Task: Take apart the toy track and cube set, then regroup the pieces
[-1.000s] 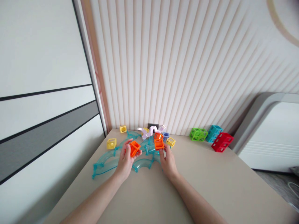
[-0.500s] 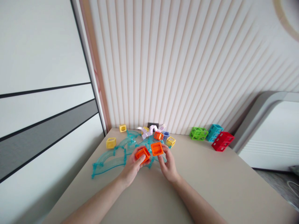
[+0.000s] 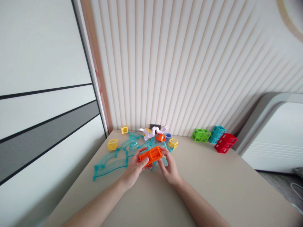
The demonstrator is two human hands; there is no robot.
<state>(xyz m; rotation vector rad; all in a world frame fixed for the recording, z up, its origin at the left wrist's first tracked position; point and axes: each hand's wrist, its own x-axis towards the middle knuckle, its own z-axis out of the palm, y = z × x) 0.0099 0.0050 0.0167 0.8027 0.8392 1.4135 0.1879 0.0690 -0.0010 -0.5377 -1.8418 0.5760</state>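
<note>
Two orange hollow cube blocks [image 3: 151, 155] sit side by side, touching, held up over the table in front of me. My left hand [image 3: 133, 168] is closed around the left block, its thumb lying across the near side. At the other end my right hand [image 3: 169, 167] pinches the right block's edge between thumb and fingers. Beneath and behind the hands spread translucent teal track pieces [image 3: 107, 170]. Another orange block [image 3: 160, 137] lies farther back, beside a folded pale purple piece [image 3: 149, 135].
Yellow blocks [image 3: 112, 144] stand at the left, and another yellow block [image 3: 173, 143] is right of the pile, near a blue-purple block [image 3: 168, 136]. Green [image 3: 201, 135], teal [image 3: 217, 134] and red [image 3: 225, 143] block groups stand at the right. A ribbed wall [image 3: 151, 63] borders the table's back.
The two orange blocks, apart before, now meet in a row. My right hand has brought its block slightly left and down against the one in my left hand.
</note>
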